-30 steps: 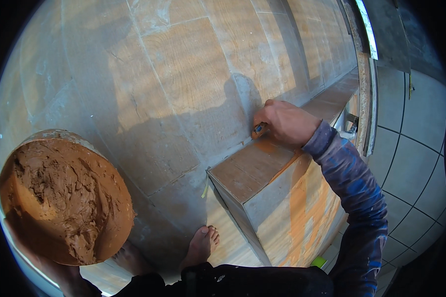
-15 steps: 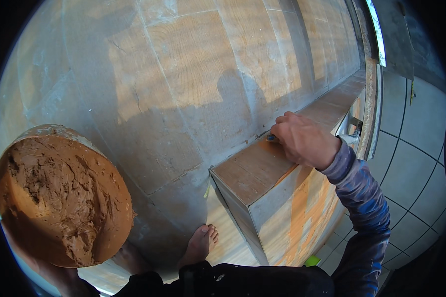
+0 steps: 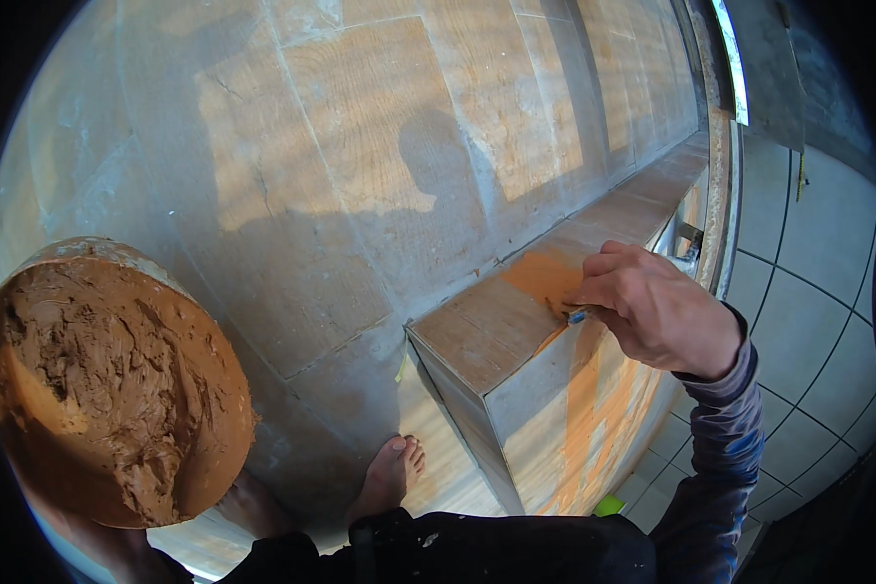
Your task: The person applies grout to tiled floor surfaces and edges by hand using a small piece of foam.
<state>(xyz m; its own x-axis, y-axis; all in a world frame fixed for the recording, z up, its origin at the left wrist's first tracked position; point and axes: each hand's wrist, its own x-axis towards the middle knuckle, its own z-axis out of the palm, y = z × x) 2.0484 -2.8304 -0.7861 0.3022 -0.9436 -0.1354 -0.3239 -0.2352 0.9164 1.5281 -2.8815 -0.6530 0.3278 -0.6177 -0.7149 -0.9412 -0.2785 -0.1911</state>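
Note:
My right hand (image 3: 660, 313) is closed on a small blue-tipped tool (image 3: 576, 315), whose tip rests at the front edge of a tiled ledge (image 3: 482, 336). An orange-brown smear of paste (image 3: 545, 276) lies on the ledge top just beside the tool. A round bowl heaped with brown paste (image 3: 107, 384) fills the lower left. My left hand (image 3: 92, 547) is underneath the bowl and mostly hidden; only a bit of it and the forearm shows below the rim.
A tiled wall (image 3: 360, 165) rises behind the ledge. The ledge's front face (image 3: 594, 419) is streaked with orange. My bare foot (image 3: 389, 477) stands on the floor beside the ledge. Larger pale floor tiles (image 3: 808, 321) lie to the right.
My right hand has moved with the tool from the joint between wall and ledge toward the ledge's front edge. An orange smear now shows on the ledge top. The bowl has stayed in place.

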